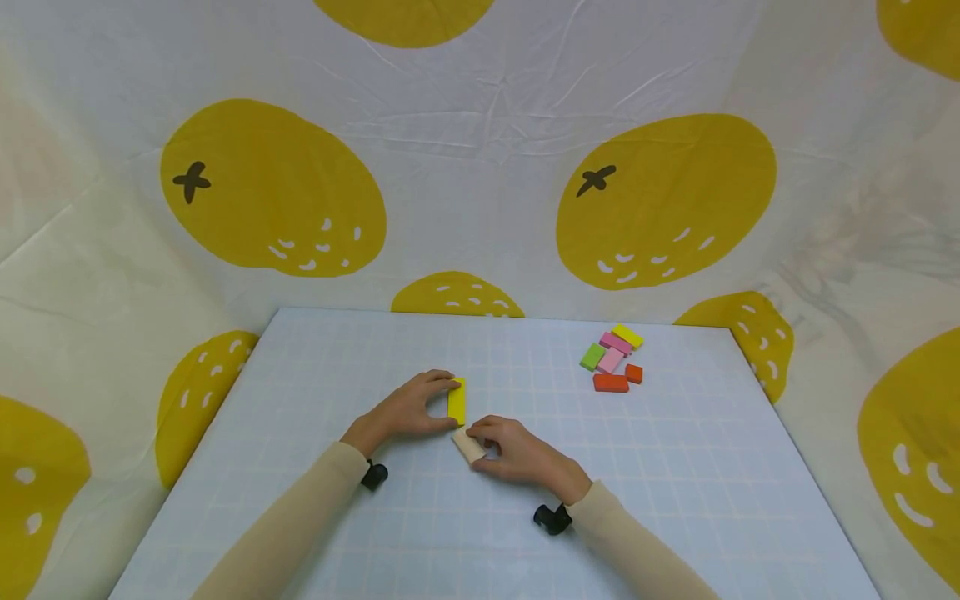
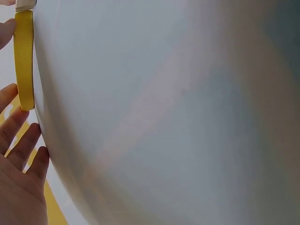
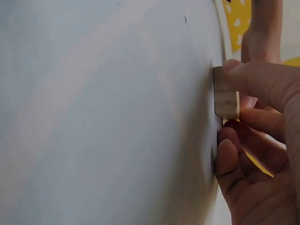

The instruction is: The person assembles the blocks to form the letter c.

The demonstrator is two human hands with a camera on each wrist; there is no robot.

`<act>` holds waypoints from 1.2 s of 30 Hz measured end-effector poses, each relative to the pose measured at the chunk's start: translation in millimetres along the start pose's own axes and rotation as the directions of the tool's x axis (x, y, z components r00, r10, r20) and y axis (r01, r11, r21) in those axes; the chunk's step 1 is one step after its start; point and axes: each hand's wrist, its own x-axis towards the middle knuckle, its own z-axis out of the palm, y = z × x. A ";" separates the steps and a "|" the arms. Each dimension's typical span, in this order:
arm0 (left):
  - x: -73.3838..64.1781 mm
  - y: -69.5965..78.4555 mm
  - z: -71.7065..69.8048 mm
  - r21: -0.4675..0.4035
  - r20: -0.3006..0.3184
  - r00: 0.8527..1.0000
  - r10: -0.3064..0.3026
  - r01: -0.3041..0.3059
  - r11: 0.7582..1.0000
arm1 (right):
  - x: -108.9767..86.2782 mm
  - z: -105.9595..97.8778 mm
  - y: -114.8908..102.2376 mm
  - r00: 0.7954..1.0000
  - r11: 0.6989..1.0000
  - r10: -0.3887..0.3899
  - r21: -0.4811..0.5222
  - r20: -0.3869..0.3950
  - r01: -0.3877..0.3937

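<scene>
In the head view a flat yellow block (image 1: 456, 403) lies lengthwise on the tabletop. My left hand (image 1: 408, 407) holds it by its two ends, thumb at the near end and forefinger at the far end. The left wrist view shows the yellow block (image 2: 24, 61) with the other left fingers (image 2: 37, 161) spread beside it. Just in front, a plain wooden block (image 1: 468, 447) lies slanted, its far end right at the yellow one's near end. My right hand (image 1: 521, 454) pinches it between thumb and forefinger, and the right wrist view shows this wooden block (image 3: 226, 96) close up.
At the back right, several loose blocks lie grouped: a yellow block (image 1: 627, 336), pink blocks (image 1: 611, 360), a green block (image 1: 592, 357), a long red block (image 1: 611, 383) and a small red block (image 1: 634, 373). A fruit-printed cloth (image 1: 480, 200) surrounds the pale checked table (image 1: 360, 350).
</scene>
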 end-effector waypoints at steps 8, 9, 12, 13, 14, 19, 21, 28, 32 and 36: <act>0.8 -0.2 0.0 -0.004 0.001 1.000 -0.003 0.003 1.000 | 1.8 3.4 -2.7 0.999 1.000 -0.009 -0.018 -0.031 0.009; 1.1 -0.5 0.3 -0.004 0.000 1.000 -0.002 0.002 1.000 | 1.9 3.6 -2.7 0.999 1.000 -0.009 -0.016 -0.034 0.009; 1.9 -1.1 1.1 -0.002 -0.003 1.000 0.000 0.000 1.000 | 2.0 3.9 -2.5 0.999 1.000 -0.006 -0.010 -0.040 0.006; 2.0 -1.3 1.3 -0.005 -0.002 1.000 0.001 -0.001 1.000 | 2.0 3.9 -2.6 0.999 1.000 -0.004 -0.009 -0.042 0.004; 2.1 -1.4 1.4 -0.007 -0.001 1.000 0.001 -0.001 1.000 | 2.1 4.0 -2.6 0.999 1.000 -0.004 -0.007 -0.043 0.003; 2.1 -0.9 1.4 -0.013 0.003 1.000 0.002 -0.002 1.000 | 1.0 3.6 -1.5 0.999 1.000 0.005 0.013 -0.051 -0.004; 2.2 -0.3 1.2 -0.012 0.004 1.000 0.002 -0.002 1.000 | -0.8 1.1 0.2 0.998 0.999 0.018 0.029 -0.053 -0.016; 2.1 2.2 0.8 -0.010 0.015 1.000 -0.025 0.025 1.000 | -15.2 -21.8 17.1 0.982 0.982 0.173 0.090 -0.071 -0.167; 1.4 1.6 1.0 -0.016 0.019 0.999 -0.032 0.032 0.999 | -25.3 -41.9 31.2 0.958 0.963 0.262 0.102 -0.118 -0.251; 0.5 -0.4 1.4 -0.027 0.022 0.999 -0.028 0.028 0.999 | -37.2 -62.6 46.7 0.931 0.944 0.327 0.102 -0.162 -0.314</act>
